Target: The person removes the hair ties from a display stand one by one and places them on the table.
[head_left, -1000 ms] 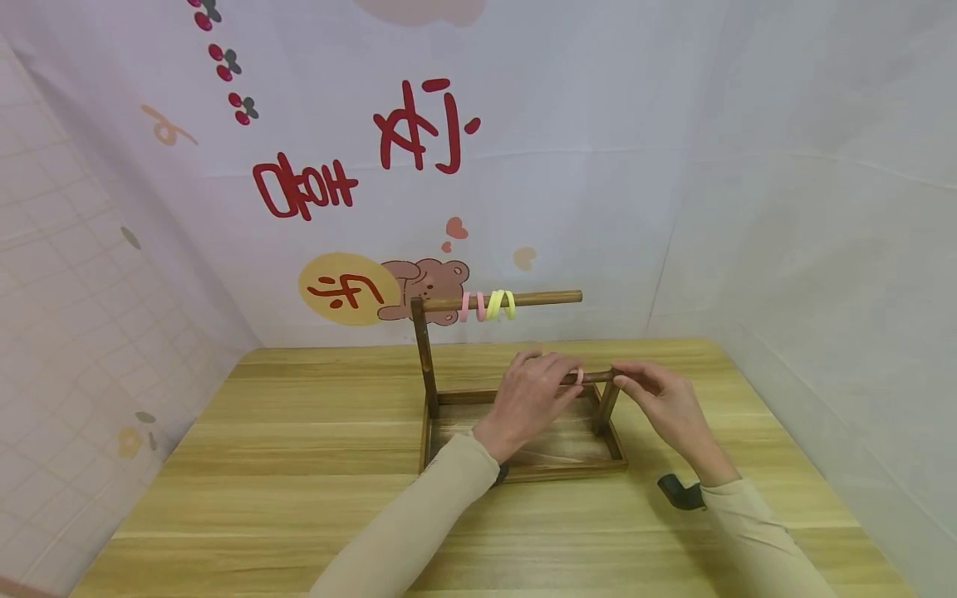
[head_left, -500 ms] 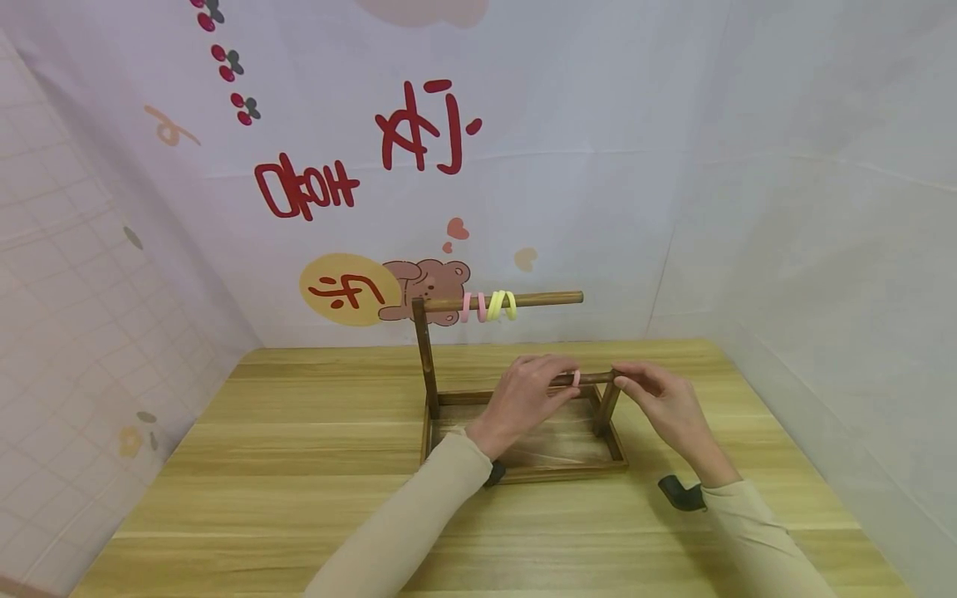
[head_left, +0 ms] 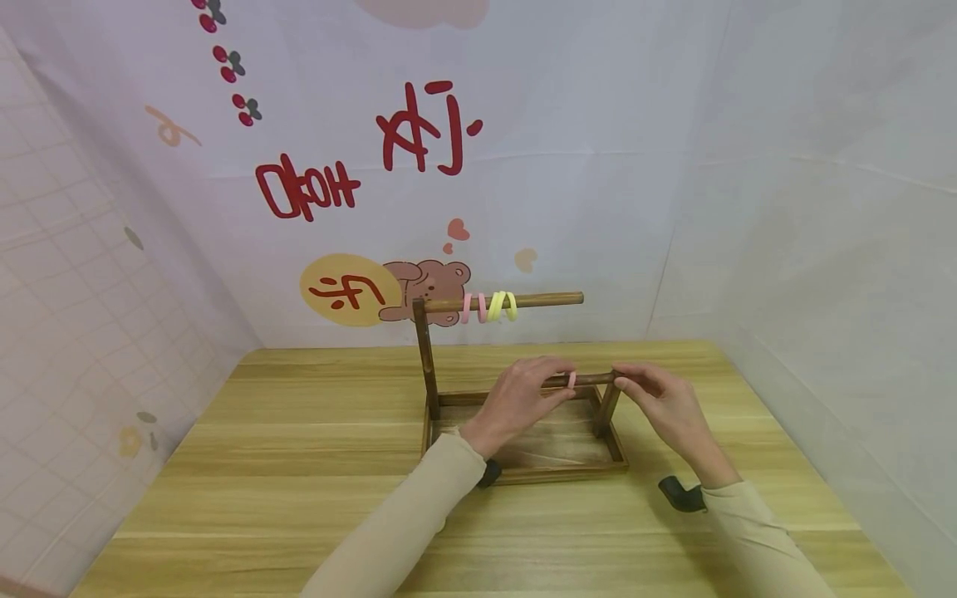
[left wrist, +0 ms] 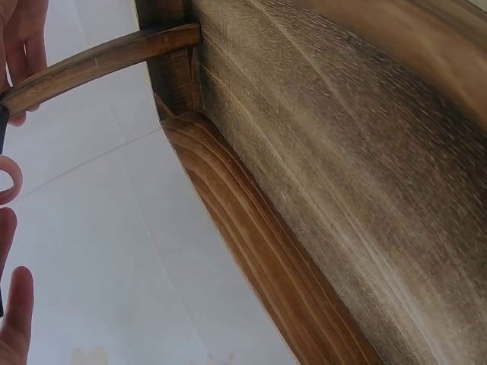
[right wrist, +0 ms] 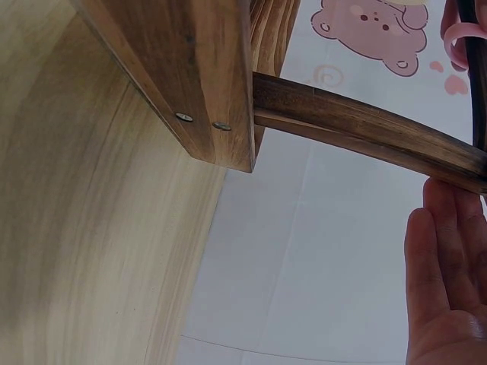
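Observation:
A wooden rack with a tray base [head_left: 553, 475] has two horizontal rods at different heights. My left hand [head_left: 516, 403] pinches a pink ring [head_left: 571, 380] threaded on the lower rod [head_left: 594, 379], thumb below and fingers above. In the left wrist view, the ring [left wrist: 9, 181] shows beside the fingertips at the left edge. My right hand [head_left: 668, 409] holds the top of the short post [head_left: 607, 409], where the lower rod ends. From the right wrist, its fingers [right wrist: 449, 251] touch the upper end of that post [right wrist: 358, 122]. The lower rod's left part is hidden behind my left hand.
The upper rod [head_left: 549, 298] carries pink rings [head_left: 481, 307] and yellow rings [head_left: 501, 306] near its tall left post [head_left: 427, 357]. A black curved object [head_left: 680, 494] is by my right wrist. Behind the wooden table [head_left: 314, 457] hangs a printed white cloth [head_left: 568, 208].
My left hand has shifted slightly left along the lower rod, and the pink ring has moved left with it. The right hand stays at the post top.

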